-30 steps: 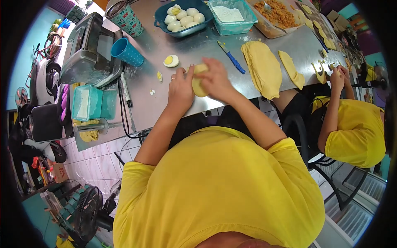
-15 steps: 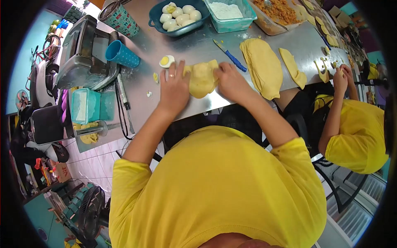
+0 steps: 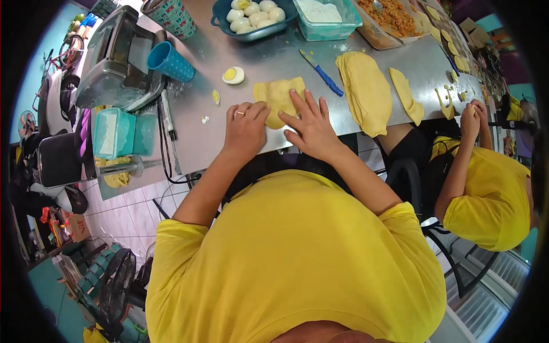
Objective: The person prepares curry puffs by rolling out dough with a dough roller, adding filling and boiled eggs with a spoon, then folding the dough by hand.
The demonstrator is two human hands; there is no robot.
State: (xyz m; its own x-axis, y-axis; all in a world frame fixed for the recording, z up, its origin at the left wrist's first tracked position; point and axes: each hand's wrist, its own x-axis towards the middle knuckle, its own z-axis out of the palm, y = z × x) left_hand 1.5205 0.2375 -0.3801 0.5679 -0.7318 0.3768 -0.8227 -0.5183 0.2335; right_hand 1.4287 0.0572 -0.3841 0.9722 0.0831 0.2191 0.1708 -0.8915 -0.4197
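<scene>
A piece of yellow dough (image 3: 280, 91) lies on the metal table before me, with a low bulge in it; what is under the bulge is hidden. My left hand (image 3: 247, 128), a ring on one finger, has its fingers curled at the dough's lower left edge and pinches it. Spread fingers of my right hand (image 3: 313, 127) rest on the dough's right side. Just beyond the left hand sits a half boiled egg (image 3: 233, 75), yolk up, with a small egg piece (image 3: 215, 97) beside it. A blue-handled knife (image 3: 323, 74) lies to the right.
Stacked dough sheets (image 3: 366, 94) and a dough strip (image 3: 406, 97) lie to the right. Behind are a bowl (image 3: 254, 35) of peeled eggs, a flour tub (image 3: 327, 28) and a filling container (image 3: 377, 40). A blue cup (image 3: 171, 62) stands left. A co-worker (image 3: 486, 183) sits at right.
My right hand has gone from gripping the dough's right edge to lying spread on it. My left hand has slid down to the lower left edge. The dough's upper part looks flatter.
</scene>
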